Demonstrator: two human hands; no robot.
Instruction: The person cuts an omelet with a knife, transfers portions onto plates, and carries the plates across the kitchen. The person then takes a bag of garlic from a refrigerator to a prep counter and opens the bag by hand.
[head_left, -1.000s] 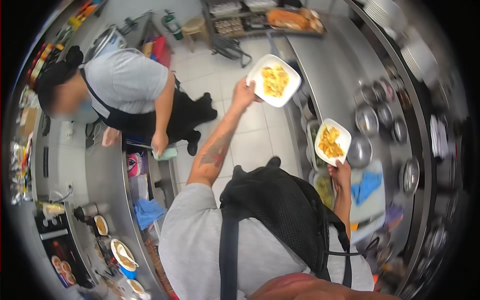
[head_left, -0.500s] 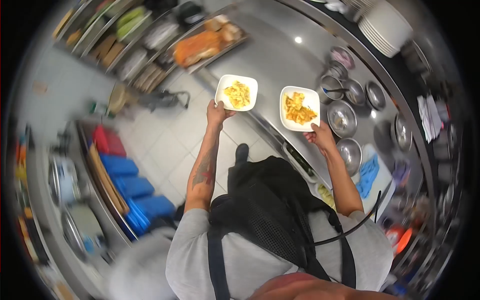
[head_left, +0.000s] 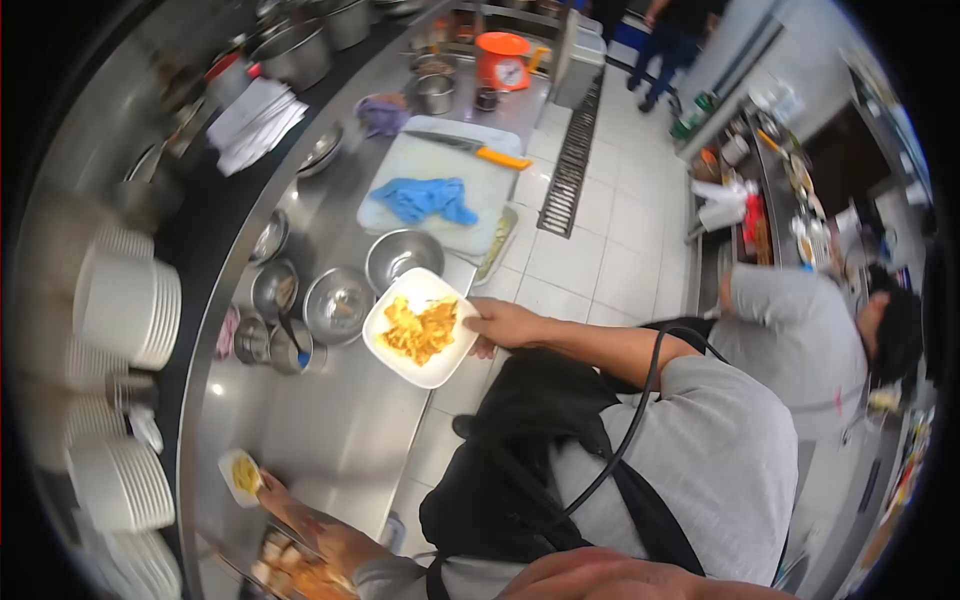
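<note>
My right hand (head_left: 497, 325) grips the edge of a white square dish (head_left: 424, 370) with yellow-orange food (head_left: 417, 330) in it, held near the edge of the steel counter. At the lower left, my left hand (head_left: 275, 492) is closed on a smaller-looking white dish (head_left: 240, 477) of yellow food, over the counter. Steel bowls (head_left: 338, 305) stand just beyond the right-hand dish. Behind them a white cutting board (head_left: 400, 165) carries a blue cloth (head_left: 425, 200) and a knife with an orange handle (head_left: 503, 158).
Stacked white dishes (head_left: 125, 300) line the left shelf. An orange scale (head_left: 503, 62) stands at the counter's far end. A co-worker in a grey shirt (head_left: 795, 340) is close on the right. Another person (head_left: 672, 45) stands far back. A drain grate (head_left: 572, 155) crosses the floor.
The view has swung round to the cutting-board end of the counter. My hands have moved apart, each still holding its dish; the left one is now low over the counter.
</note>
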